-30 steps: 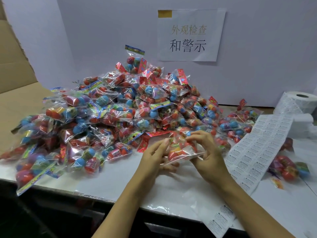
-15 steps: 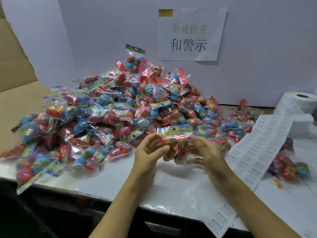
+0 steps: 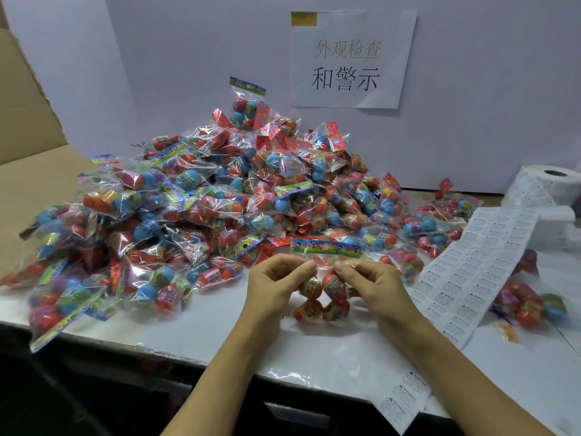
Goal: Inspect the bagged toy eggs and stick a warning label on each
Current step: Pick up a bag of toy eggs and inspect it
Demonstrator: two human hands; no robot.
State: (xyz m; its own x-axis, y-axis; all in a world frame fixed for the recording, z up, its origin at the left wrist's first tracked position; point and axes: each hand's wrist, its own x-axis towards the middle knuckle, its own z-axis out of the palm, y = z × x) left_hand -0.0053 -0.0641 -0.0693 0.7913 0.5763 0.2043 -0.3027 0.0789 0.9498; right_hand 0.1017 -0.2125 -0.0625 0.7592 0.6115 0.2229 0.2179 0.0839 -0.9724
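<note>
Head view. One bag of toy eggs (image 3: 323, 287) is being held upright just above the bench (image 3: 220, 322), in front of the big heap of bags (image 3: 201, 209). A second ago it was being handled flat and low between both hands; half a second ago it was being turned with its header card rising. Now the header card (image 3: 325, 247) is being shown level and uppermost, with the eggs hanging below it.

The left hand (image 3: 276, 287) is pinching the clear film just under the card, its grip closed on the bag. The right hand (image 3: 371, 284) is pinching the same edge from the other side, likewise clenched on the bag.

Judgement: inspection is being carried out on this bag; no label is being seen on it, so sticking is likely still to come.

Writing: a paper sign (image 3: 349, 58) on the back wall is reading "外观检查" in faint print and "和警示" in black. The label strip (image 3: 471, 272), running from a roll (image 3: 547, 184) at the right and partly hanging over the bench edge, is being read as "WARNING" beside a triangle on each label; the smaller print is too fine to read. The header card's print is blurred.

A few bags (image 3: 531, 303) are lying apart beyond the strip.
</note>
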